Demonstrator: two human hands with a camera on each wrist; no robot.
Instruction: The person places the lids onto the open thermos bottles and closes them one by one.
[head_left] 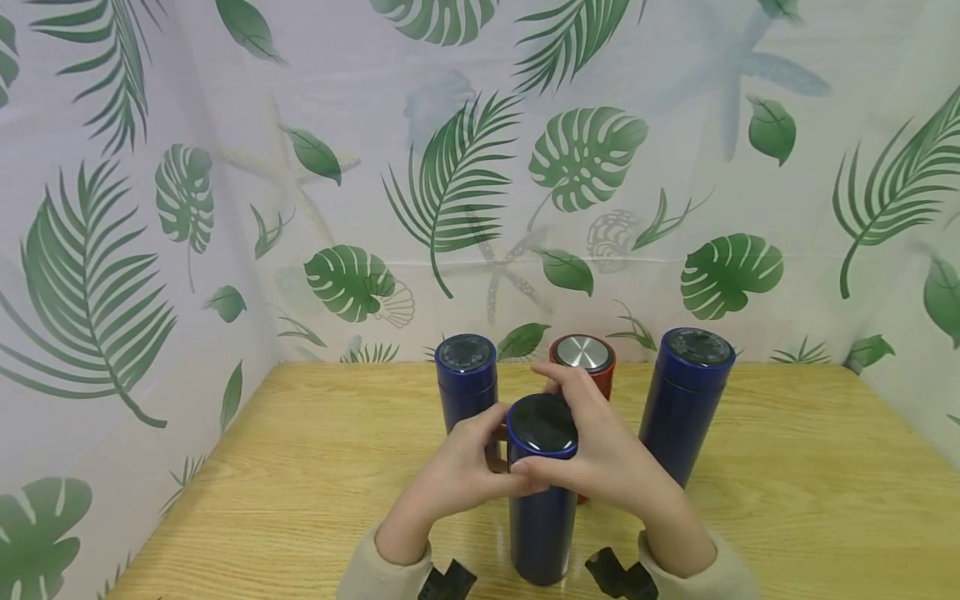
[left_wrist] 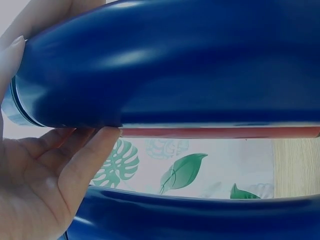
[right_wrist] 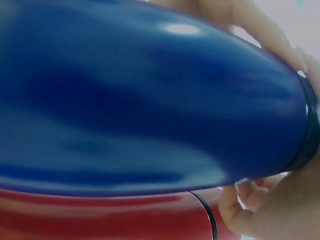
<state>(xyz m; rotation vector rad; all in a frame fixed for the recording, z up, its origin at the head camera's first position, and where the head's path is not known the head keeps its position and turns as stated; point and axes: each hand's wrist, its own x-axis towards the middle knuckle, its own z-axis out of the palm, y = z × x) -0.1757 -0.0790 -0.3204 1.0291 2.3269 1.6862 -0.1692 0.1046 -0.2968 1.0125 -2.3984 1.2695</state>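
Nearest to me, a dark blue thermos flask with a glossy black lid top stands upright on the wooden table. My left hand holds it from the left, just below the lid. From the right, my right hand grips it around the lid, thumb across the front and fingers behind. The thumbs come together at the front. Blue flask body fills much of the left wrist view. In the right wrist view the same blue flask hides part of the fingers.
Behind the hands stand a second blue flask at left, a red flask with a silver lid top, and another blue flask at right. A leaf-patterned cloth hangs along the back edge of the table.
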